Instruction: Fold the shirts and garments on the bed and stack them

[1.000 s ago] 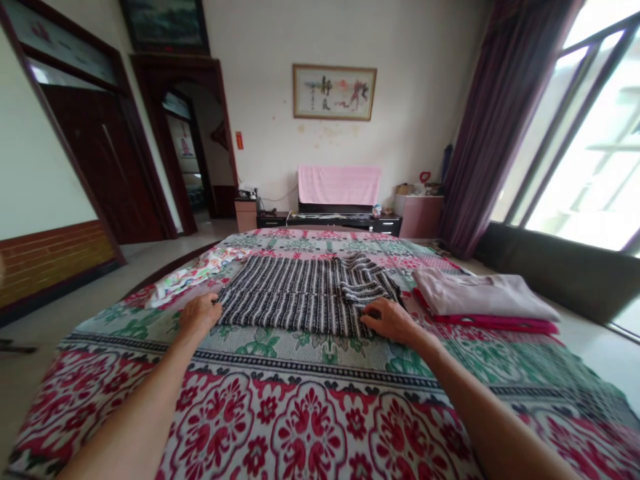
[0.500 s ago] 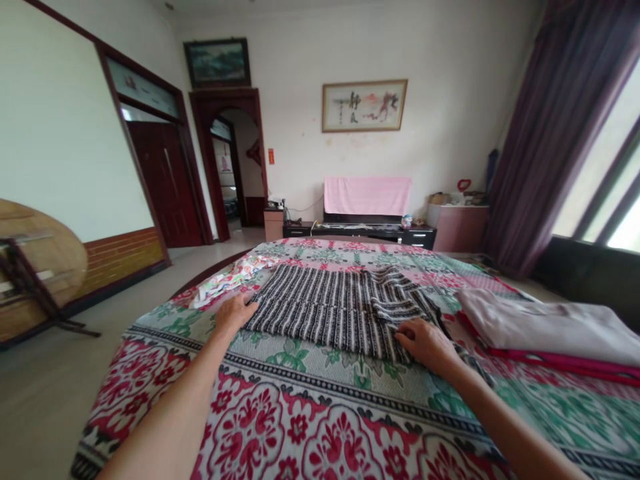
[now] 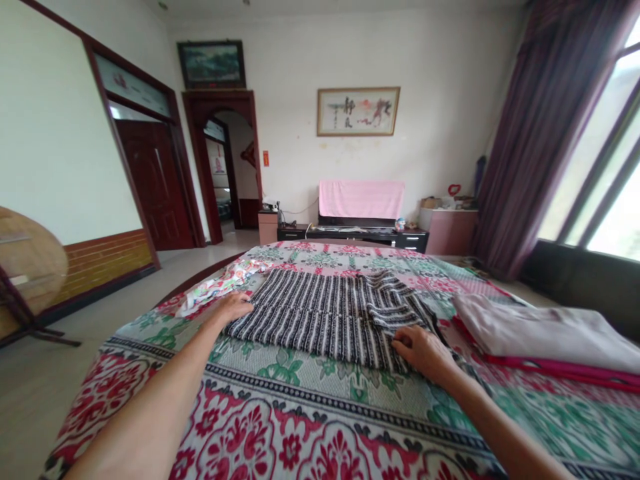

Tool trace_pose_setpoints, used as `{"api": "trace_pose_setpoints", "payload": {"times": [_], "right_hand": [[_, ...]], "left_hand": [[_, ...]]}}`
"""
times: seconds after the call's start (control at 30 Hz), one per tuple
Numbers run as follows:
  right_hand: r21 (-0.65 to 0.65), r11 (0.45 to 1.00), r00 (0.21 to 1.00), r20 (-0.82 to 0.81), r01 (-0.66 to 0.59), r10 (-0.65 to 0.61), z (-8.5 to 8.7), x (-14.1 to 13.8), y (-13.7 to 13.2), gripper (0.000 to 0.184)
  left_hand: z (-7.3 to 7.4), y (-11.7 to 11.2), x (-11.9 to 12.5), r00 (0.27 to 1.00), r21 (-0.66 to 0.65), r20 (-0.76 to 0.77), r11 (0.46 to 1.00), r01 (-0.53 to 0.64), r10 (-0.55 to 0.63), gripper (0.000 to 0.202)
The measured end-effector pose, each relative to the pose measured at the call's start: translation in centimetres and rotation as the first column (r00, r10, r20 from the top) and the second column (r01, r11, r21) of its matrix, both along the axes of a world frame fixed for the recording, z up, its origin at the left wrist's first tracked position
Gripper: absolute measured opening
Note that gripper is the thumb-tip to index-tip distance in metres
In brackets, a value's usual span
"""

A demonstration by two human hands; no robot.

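Note:
A black-and-white striped knit garment [image 3: 310,313] lies spread in front of me, its right part folded over and bunched. At its left edge is my left hand [image 3: 234,307], fingers together and closed on the fabric; the fingertips are partly hidden. My right hand [image 3: 424,351] has curled fingers pinching the cloth near the lower right, by the bunched fold. Beneath everything is a flowered cover [image 3: 295,407] in red, green and white. A crumpled white cloth with a colourful print [image 3: 220,287] sits just beyond my left hand.
On the right rests a folded stack with a pale grey cloth [image 3: 545,333] above a red one [image 3: 565,372]. Past the far edge stands a low black cabinet [image 3: 295,233] and a pink cloth [image 3: 361,199] over a screen. A round wooden tabletop [image 3: 33,260] leans at left.
The view has shifted slightly right. The garment's lower left corner reaches a little farther left and nearer me. My right hand stays at the same part of the cloth.

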State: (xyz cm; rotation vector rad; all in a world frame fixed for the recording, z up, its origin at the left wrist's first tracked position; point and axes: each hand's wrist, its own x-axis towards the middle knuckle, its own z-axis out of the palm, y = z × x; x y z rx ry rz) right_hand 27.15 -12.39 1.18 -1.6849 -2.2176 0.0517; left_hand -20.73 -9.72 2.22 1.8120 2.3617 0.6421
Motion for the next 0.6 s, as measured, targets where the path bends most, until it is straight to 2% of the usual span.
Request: {"api": "trace_pose_setpoints", "payload": {"times": [0.07,0.2,0.33,0.6], "right_hand": [[0.0,1.0,1.0,-0.005,0.001,-0.001,0.0,0.0,0.0,0.019],[-0.002,1.0,1.0,-0.005,0.001,-0.001,0.0,0.0,0.1,0.018],[-0.004,1.0,1.0,-0.001,-0.005,0.005,0.0,0.0,0.1,0.019],[-0.028,0.998,0.999,0.009,-0.049,0.049,0.4,0.4,0.5,0.021]], "left_hand": [[0.2,-0.1,0.2,1.0,-0.012,0.006,1.0,-0.019,0.019,0.02],[0.6,-0.6,0.5,0.999,0.03,0.012,0.999,-0.044,0.044,0.023],[0.7,-1.1,0.2,1.0,0.061,0.029,0.998,0.008,-0.01,0.034],[0.6,-3.2,-1.9,0.958,0.011,0.262,0.992,0.122,-0.121,0.063]]}}
